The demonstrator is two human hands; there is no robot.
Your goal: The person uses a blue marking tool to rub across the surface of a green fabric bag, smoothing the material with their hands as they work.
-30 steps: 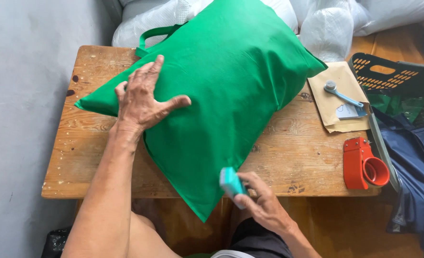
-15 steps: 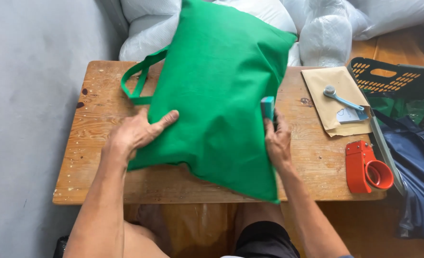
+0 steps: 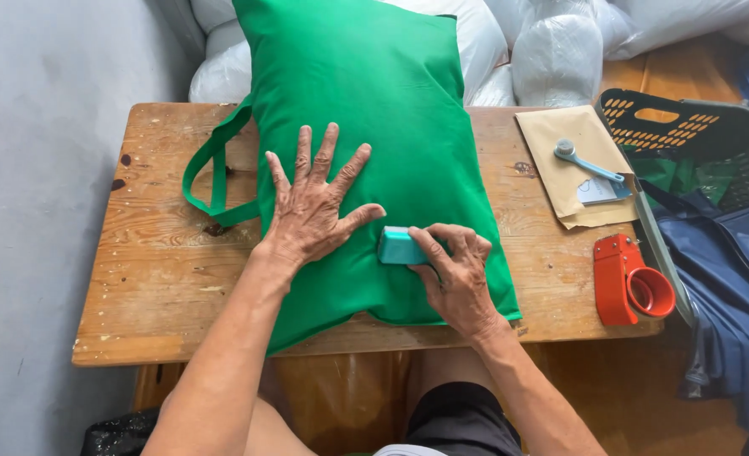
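Now both hands have moved onto the green bag (image 3: 391, 110), right hand (image 3: 457, 274) pressing a teal tool (image 3: 400, 247).

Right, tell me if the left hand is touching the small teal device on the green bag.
Apart. The head view shows green bag fabric between the left hand thumb and the teal device.

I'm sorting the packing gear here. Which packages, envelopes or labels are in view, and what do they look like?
Green bag: stuffed, on the table's middle, under both hands.
Brown envelope: flat, on the table's right.
Small card: pale, lying on the envelope.
White sacks: bulging, piled behind the table.
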